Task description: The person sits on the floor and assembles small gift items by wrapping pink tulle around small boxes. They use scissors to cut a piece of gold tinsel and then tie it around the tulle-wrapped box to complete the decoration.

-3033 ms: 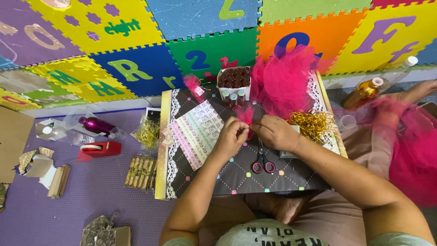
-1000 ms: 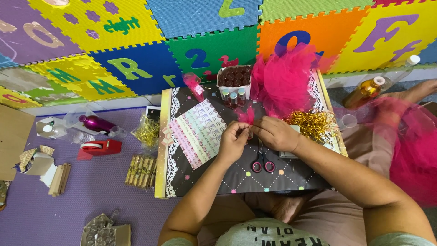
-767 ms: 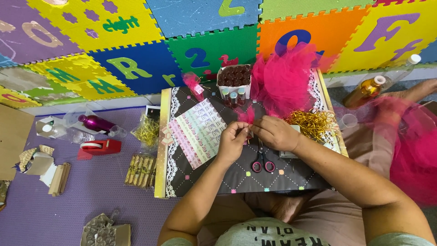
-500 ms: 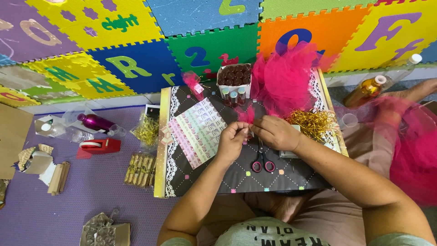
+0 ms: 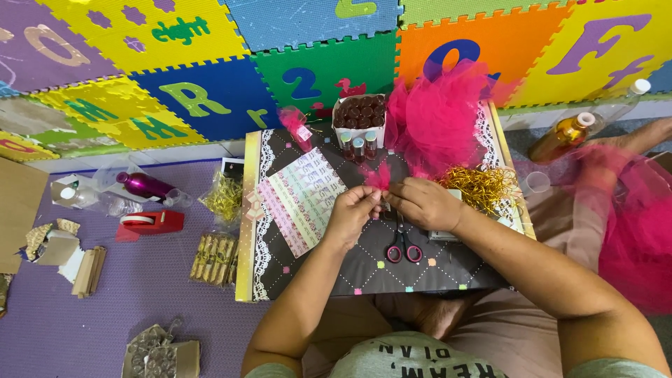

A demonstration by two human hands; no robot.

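Pink, fluffy net is bunched into a small tuft [image 5: 379, 175], soft and frilly at the top. It sits just above the scissors [image 5: 403, 246], which have pink round handles and lie flat on the dark board [image 5: 364, 269]. The board is smooth with little dots and a white lace edge.

Both hands meet at the tuft. The left hand [image 5: 352, 215] has its fingers [image 5: 369, 198] closed tight, pinching the bottom of the tuft from the left. The right hand [image 5: 425, 203] has its fingers [image 5: 396, 194] closed too, pinching the same bottom part from the right. The tuft sticks up out of the fingertips, so only its frilly top shows.

Both arms are bent and reach up from the bottom of the view. The wrists hang over the board, right above the scissors.

A big puff of pink net [image 5: 437, 119] sits above the scissors, with curly gold string [image 5: 479, 187] to the upper right. Striped paper [image 5: 299, 199] lies left of the scissors.
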